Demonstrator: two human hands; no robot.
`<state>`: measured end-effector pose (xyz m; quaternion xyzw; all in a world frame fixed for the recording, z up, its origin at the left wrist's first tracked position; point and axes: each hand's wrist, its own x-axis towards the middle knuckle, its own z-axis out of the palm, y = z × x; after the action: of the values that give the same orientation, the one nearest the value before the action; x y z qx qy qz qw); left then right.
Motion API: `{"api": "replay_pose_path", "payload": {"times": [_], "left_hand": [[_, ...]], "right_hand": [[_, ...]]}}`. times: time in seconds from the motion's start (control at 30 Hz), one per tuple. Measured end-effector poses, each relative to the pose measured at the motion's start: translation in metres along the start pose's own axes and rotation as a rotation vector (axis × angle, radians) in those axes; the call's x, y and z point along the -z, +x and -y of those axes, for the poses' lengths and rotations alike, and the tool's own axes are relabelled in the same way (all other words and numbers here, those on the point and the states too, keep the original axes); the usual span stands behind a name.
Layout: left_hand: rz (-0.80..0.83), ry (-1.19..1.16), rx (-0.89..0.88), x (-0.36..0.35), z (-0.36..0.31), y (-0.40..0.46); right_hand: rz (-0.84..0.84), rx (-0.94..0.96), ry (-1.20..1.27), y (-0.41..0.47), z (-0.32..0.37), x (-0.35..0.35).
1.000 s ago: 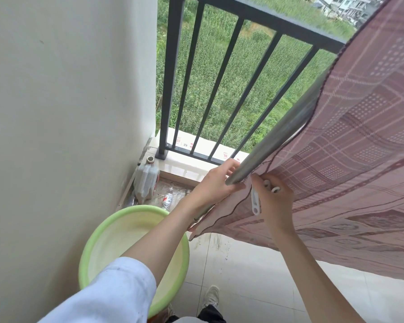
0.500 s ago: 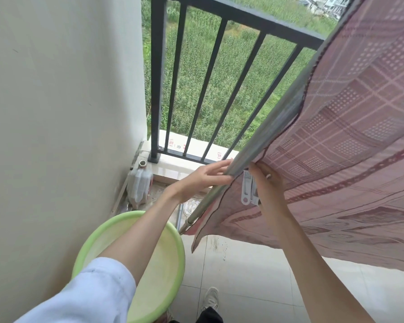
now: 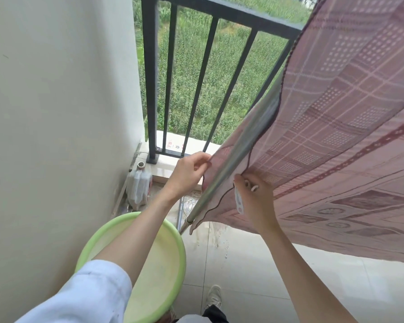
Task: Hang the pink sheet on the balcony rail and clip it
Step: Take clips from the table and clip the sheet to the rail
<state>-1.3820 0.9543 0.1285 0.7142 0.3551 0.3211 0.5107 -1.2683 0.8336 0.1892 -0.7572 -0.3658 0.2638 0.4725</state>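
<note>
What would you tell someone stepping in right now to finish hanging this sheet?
Left hand: pinches the pink sheet edge on the far side of the metal pole.
Right hand: grips the sheet's near edge and holds a white clip.
Sheet: draped over the pole, in front of the balcony railing; green basin on the floor below.
Done: sheet is over the pole.
Left: straighten this corner, then put the clip on; no clip shows fastened here yet.

The sheet is dusty pink with pale checks and maroon bands, the basin lime green, the railing black.
</note>
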Motion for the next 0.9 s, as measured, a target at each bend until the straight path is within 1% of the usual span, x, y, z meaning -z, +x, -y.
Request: {"api": "replay_pose_path", "payload": {"times": [0.07,0.2,0.33,0.43,0.57,0.63,0.77,0.8,0.9], "left_hand": [[-0.031,-0.015,0.002,0.008,0.003,-0.001],[-0.032,0.003,0.009,0.013,0.002,-0.002],[-0.091,-0.003,0.042,0.017,0.002,-0.007],[-0.095,-0.034,0.054,0.022,0.004,-0.017],[-0.053,-0.065,0.065,0.010,0.010,-0.041],[-0.039,-0.093,0.062,0.008,0.010,-0.044],[0.075,-0.138,0.061,0.009,0.003,-0.044],[0.064,-0.123,0.057,0.007,0.003,-0.045],[-0.035,-0.042,0.029,0.001,0.001,-0.047]], "right_hand": [[0.007,0.048,-0.045,-0.007,-0.008,0.000],[0.073,0.178,-0.126,-0.025,-0.012,-0.008],[0.088,0.243,-0.146,-0.024,-0.010,-0.015],[0.087,0.212,-0.101,-0.018,-0.004,-0.018],[0.157,0.057,0.012,-0.012,-0.003,-0.026],[0.163,0.025,0.037,-0.013,-0.004,-0.027],[0.171,0.003,0.101,-0.016,-0.003,-0.025],[0.169,-0.001,0.102,-0.016,-0.005,-0.026],[0.142,-0.058,0.075,-0.017,-0.011,-0.028]]}}
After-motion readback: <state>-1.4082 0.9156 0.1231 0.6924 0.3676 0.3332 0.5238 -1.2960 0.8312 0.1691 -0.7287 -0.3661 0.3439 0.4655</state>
